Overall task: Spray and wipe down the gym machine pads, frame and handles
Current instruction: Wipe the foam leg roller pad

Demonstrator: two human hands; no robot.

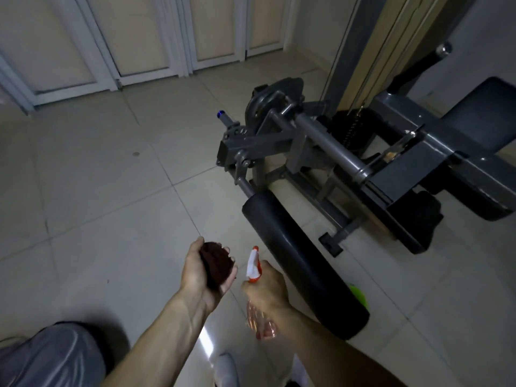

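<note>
- The left hand [195,277] is held palm-up over the tiled floor [97,177], its fingers cupped round a balled, dark reddish-brown cloth [217,263].
- The right hand [268,286] grasps the neck of a spray bottle [259,322] (clear pinkish body, white-and-orange head), fingers clenched about it. The nozzle points away from the person, close beside the cloth.
- A black roller pad [301,263] lies just right of the bottle, joined at its far end to the machine's grey frame [335,146].
- A dark flat pad [485,113] sits at the right edge, and a black handle [427,62] with a chrome tip rises above it.
- Something bright green [358,296] shows behind the roller pad.
</note>
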